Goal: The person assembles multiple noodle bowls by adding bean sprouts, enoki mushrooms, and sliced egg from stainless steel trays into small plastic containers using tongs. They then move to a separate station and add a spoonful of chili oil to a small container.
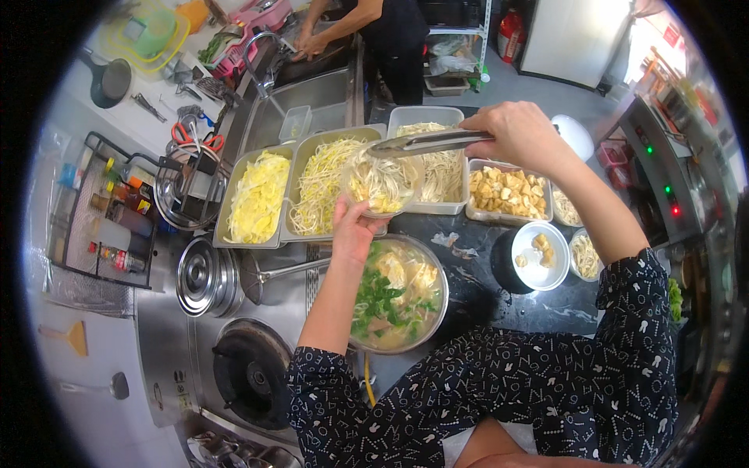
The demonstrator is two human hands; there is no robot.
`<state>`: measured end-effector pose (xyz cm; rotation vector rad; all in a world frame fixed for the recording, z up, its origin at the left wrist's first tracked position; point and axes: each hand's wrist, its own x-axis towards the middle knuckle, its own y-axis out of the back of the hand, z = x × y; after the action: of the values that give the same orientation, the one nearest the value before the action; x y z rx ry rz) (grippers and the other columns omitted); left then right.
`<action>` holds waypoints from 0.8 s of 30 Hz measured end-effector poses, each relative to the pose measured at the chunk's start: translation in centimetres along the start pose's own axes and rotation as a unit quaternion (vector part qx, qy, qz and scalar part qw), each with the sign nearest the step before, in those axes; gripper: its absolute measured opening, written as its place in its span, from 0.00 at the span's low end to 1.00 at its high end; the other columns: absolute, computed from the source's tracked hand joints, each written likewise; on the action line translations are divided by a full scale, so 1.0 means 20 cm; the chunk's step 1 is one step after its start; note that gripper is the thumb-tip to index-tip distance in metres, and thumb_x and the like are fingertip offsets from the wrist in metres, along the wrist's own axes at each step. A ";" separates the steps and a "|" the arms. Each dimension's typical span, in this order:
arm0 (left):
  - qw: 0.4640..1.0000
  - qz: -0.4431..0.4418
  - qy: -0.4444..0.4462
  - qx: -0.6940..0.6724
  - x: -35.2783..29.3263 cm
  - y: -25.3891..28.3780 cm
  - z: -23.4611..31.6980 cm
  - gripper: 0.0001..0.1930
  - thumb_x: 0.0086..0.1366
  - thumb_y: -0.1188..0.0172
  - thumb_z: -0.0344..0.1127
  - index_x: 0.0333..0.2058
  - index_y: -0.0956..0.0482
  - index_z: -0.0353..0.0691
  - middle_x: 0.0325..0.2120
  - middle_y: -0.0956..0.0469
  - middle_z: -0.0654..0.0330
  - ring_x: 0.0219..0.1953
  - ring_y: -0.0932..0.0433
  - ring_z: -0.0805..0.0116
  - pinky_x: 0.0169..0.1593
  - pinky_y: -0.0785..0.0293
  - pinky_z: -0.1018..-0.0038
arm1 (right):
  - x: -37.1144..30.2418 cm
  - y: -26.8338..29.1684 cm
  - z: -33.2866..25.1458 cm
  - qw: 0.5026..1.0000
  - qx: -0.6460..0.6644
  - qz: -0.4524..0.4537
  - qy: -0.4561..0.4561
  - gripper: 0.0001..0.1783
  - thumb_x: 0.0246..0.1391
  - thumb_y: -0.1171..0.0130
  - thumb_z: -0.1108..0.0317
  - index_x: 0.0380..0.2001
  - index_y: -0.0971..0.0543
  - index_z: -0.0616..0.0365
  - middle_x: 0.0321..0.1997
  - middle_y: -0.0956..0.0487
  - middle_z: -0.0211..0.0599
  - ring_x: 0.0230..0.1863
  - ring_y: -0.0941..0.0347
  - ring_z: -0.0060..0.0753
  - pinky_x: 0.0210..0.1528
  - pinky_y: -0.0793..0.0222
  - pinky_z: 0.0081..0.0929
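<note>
Nearest, at lower centre, a steel bowl (445,298) of soup stands filled and topped with chopped greens (382,303), apparently done. Beyond it, at mid-frame, the left hand (353,234) is clamped on a clear bowl (418,186) and the right hand (524,134) is closed round metal tongs (429,143) reaching over it; pale strands and yellow pieces lie inside, so filling is judged part done, the remainder undetermined. Farther up, shredded cabbage (259,199), bean sprouts (324,187) and browned cubes (507,193) stand well stocked in trays.
</note>
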<state>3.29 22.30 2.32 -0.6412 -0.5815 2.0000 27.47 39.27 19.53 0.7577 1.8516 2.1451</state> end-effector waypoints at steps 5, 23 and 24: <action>1.000 0.019 0.004 -0.006 -0.01 0.03 0.00 0.29 0.61 0.48 0.25 0.62 0.41 0.42 0.53 0.30 0.51 0.52 0.24 0.54 0.47 0.17 0.54 | -0.09 0.16 0.04 0.996 0.067 0.046 0.018 0.20 0.47 0.34 0.51 0.39 0.15 0.52 0.30 0.17 0.43 0.33 0.20 0.46 0.37 0.25 0.39; 1.000 -0.007 0.018 0.008 -0.02 0.02 0.03 0.29 0.60 0.49 0.26 0.62 0.40 0.42 0.53 0.29 0.50 0.52 0.24 0.55 0.47 0.18 0.55 | -0.10 0.09 -0.12 0.997 0.013 -0.067 0.030 0.21 0.45 0.33 0.52 0.41 0.17 0.49 0.31 0.18 0.36 0.34 0.19 0.40 0.34 0.24 0.37; 1.000 -0.010 0.018 0.014 -0.02 0.02 0.03 0.30 0.60 0.49 0.25 0.62 0.40 0.42 0.53 0.29 0.50 0.52 0.24 0.55 0.47 0.18 0.56 | -0.08 0.08 -0.12 0.999 -0.019 -0.044 0.004 0.20 0.45 0.33 0.51 0.41 0.17 0.49 0.30 0.18 0.36 0.33 0.19 0.40 0.34 0.24 0.37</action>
<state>2.89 21.67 2.56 -0.6500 -0.5345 1.9700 28.00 36.17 20.47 0.6483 1.8068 2.1255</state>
